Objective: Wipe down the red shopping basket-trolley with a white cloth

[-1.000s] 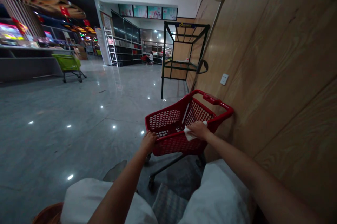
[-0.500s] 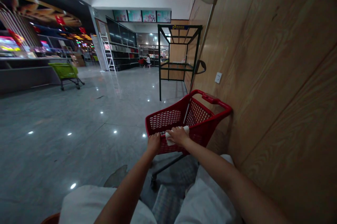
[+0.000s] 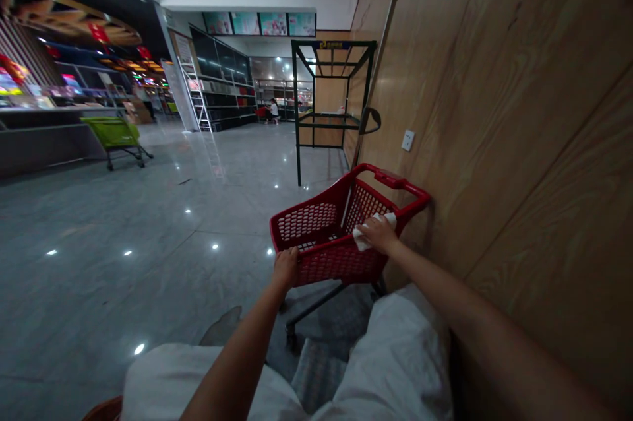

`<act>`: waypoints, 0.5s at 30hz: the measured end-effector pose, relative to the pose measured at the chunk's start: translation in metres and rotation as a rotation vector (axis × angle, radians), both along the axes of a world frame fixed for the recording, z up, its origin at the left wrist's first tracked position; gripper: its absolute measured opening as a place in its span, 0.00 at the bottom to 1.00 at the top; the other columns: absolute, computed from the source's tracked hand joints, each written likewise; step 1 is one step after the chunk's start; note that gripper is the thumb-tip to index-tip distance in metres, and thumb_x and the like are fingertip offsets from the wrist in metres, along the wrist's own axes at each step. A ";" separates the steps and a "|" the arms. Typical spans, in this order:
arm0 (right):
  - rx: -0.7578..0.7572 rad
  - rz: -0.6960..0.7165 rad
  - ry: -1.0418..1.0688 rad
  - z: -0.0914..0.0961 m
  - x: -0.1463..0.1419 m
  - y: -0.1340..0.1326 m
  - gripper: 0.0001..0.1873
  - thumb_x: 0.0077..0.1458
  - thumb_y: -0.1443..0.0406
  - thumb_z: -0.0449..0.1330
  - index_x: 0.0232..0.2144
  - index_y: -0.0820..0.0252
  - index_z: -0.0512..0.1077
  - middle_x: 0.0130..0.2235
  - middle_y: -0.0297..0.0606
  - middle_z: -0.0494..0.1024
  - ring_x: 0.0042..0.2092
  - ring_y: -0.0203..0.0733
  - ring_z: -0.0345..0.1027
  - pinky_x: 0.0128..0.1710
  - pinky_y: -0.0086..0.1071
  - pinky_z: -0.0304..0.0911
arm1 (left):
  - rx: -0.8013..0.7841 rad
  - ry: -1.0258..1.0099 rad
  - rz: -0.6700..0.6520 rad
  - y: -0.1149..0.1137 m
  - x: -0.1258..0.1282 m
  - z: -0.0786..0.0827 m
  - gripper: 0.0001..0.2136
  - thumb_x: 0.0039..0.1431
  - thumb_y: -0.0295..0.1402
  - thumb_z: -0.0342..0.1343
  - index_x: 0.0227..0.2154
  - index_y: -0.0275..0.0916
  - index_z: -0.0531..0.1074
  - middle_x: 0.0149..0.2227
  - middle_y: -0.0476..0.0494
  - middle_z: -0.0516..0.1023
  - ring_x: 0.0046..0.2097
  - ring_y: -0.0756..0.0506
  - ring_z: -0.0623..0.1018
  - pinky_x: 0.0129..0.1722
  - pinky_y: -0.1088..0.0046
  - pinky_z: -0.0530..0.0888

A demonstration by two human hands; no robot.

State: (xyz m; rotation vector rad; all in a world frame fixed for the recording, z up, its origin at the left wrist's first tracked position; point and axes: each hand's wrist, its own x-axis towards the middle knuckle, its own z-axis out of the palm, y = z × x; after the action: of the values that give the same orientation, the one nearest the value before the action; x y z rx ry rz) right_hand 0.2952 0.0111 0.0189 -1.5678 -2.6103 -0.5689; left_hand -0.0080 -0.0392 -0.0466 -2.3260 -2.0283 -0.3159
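A red plastic shopping cart (image 3: pixel 341 266) stands in front of me, close to the wooden wall. My left hand (image 3: pixel 286 267) grips the near top rim at the cart's left corner. Farther right along that same rim, my right hand (image 3: pixel 378 234) presses a white cloth (image 3: pixel 361 240) over the edge, close to the handle end. The fingers of my right hand lie over the cloth, which sticks out on both sides. Below the basket, a grey leg with a caster (image 3: pixel 291 335) shows between my knees.
Wood panelling (image 3: pixel 494 163) with a socket (image 3: pixel 408 140) runs along the right. A dark green metal rack (image 3: pixel 298 117) stands beyond the cart. At the left is a green cart (image 3: pixel 111 134) by a counter. Farther back are a ladder (image 3: pixel 198 101), shelves and a crouching person (image 3: pixel 273 111).
My right hand has slid the cloth rightward along the cart's rim, toward the handle end. My left hand keeps its grip at the corner. The view has shifted slightly.
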 end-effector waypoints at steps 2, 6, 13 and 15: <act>-0.001 -0.016 0.019 -0.002 -0.009 -0.004 0.16 0.62 0.57 0.52 0.46 0.55 0.72 0.44 0.45 0.76 0.47 0.49 0.65 0.52 0.44 0.47 | 0.022 -0.004 0.024 0.000 0.007 -0.002 0.10 0.59 0.25 0.44 0.41 0.36 0.66 0.43 0.39 0.75 0.48 0.42 0.73 0.49 0.65 0.65; -0.029 0.064 0.090 -0.023 -0.088 -0.022 0.15 0.62 0.55 0.51 0.47 0.51 0.71 0.44 0.40 0.75 0.46 0.46 0.66 0.51 0.43 0.49 | 0.061 -0.007 0.048 -0.002 0.014 -0.008 0.12 0.60 0.24 0.40 0.43 0.36 0.66 0.44 0.37 0.74 0.48 0.42 0.72 0.50 0.64 0.65; -0.027 0.135 0.116 -0.047 -0.160 -0.032 0.14 0.65 0.62 0.47 0.48 0.51 0.69 0.45 0.40 0.75 0.46 0.45 0.65 0.48 0.41 0.53 | 0.039 0.018 -0.009 -0.003 -0.001 -0.007 0.11 0.61 0.28 0.44 0.45 0.38 0.65 0.45 0.40 0.74 0.48 0.44 0.73 0.50 0.67 0.66; -0.031 0.142 0.095 -0.039 -0.128 -0.020 0.14 0.65 0.63 0.48 0.48 0.51 0.70 0.45 0.39 0.75 0.46 0.44 0.65 0.49 0.40 0.52 | 0.020 0.027 -0.020 0.000 -0.010 -0.003 0.09 0.61 0.29 0.46 0.43 0.39 0.66 0.44 0.41 0.75 0.47 0.45 0.73 0.48 0.68 0.66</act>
State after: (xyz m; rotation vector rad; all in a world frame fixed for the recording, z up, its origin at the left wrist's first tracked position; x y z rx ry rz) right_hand 0.1670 -0.0088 -0.0205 -1.3662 -2.6441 -0.4350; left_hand -0.0182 -0.0393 -0.0492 -2.3275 -1.9809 -0.3024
